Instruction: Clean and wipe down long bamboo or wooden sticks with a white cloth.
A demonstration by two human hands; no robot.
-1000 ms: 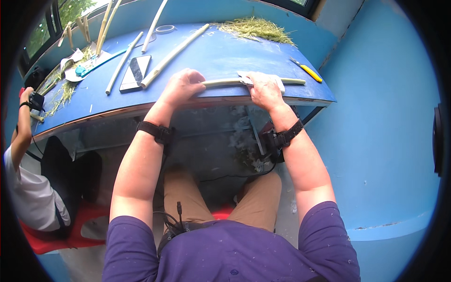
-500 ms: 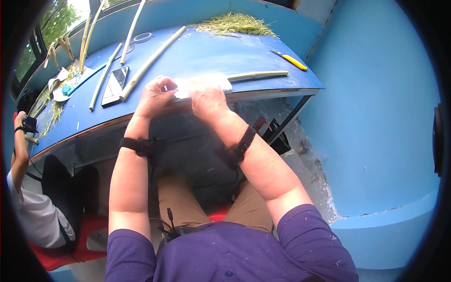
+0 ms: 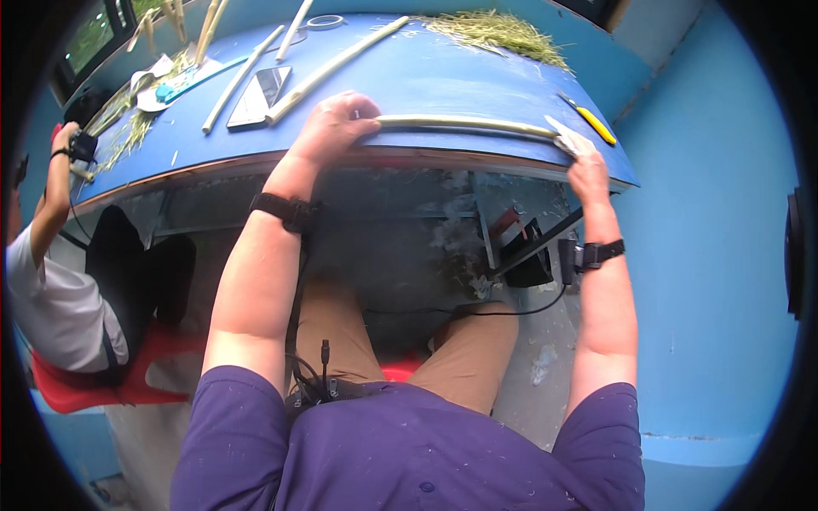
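Observation:
A pale, peeled stick lies level along the front edge of the blue table. My left hand is closed round its left end. At the far right end, my right hand grips a crumpled white sheet against the stick. The sheet seems folded about the stick's tip, though my fingers partly hide it. Black straps circle both my wrists. A longer pale stick slants away behind my left hand, its near end beside a smartphone.
A yellow-handled cutter lies near the table's right edge. Dry green shavings are heaped at the back. A tape roll and another stick lie to the left. A co-worker sits at far left; a blue wall rises at right.
My right hand has slid with the white sheet from beside my left hand out to the stick's right end, uncovering its length. The whole view has shifted, with the table appearing higher and farther right.

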